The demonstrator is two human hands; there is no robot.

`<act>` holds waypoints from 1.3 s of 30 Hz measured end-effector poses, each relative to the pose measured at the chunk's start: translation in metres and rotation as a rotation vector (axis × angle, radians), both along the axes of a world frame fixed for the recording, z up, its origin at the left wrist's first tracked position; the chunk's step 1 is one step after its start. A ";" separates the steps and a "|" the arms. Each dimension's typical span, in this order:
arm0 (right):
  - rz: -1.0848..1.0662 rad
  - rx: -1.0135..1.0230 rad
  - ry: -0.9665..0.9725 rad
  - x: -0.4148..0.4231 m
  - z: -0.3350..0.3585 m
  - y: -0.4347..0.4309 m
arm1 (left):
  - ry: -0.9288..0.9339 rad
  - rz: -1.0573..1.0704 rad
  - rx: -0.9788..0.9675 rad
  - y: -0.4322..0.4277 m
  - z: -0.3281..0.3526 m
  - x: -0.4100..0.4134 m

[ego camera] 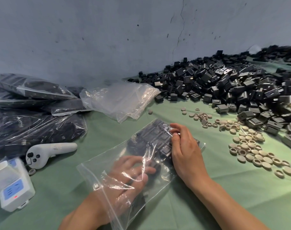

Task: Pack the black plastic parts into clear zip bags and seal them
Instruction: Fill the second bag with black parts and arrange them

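A clear zip bag (100,171) lies on the green cloth in front of me with black plastic parts (158,138) lined up inside it. My left hand (129,178) is inside the bag through its open mouth, fingers spread and touching the parts. My right hand (184,150) rests on the bag's right side from outside, its fingers curled over the plastic and the parts beneath. A big heap of loose black parts (232,85) covers the right back of the table.
Empty clear bags (118,98) lie in a stack behind the work spot. Filled bags (33,117) are piled at the left. A white controller (48,153) and a white device (12,183) sit at the left front. Beige rings and discs (250,146) are scattered to the right.
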State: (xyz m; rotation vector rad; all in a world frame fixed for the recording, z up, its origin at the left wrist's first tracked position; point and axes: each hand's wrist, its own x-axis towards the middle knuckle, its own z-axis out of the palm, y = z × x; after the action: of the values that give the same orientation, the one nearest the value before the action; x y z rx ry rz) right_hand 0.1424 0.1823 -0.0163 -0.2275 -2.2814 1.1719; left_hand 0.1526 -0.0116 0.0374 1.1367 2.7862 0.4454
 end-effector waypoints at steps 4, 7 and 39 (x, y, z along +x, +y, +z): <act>0.000 0.006 0.002 0.000 0.001 0.000 | -0.047 0.026 -0.042 0.001 -0.018 -0.014; 0.003 0.006 0.003 0.000 0.002 0.000 | 0.029 0.007 0.079 0.000 -0.030 -0.015; -0.072 -0.043 0.114 -0.003 0.000 0.001 | -0.012 0.119 0.385 0.010 -0.053 -0.020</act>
State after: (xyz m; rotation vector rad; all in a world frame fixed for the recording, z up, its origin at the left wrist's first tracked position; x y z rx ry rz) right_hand 0.1390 0.1831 -0.0159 -0.2505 -2.1334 1.1672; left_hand 0.1322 -0.0011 -0.0160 1.0228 2.8426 1.0333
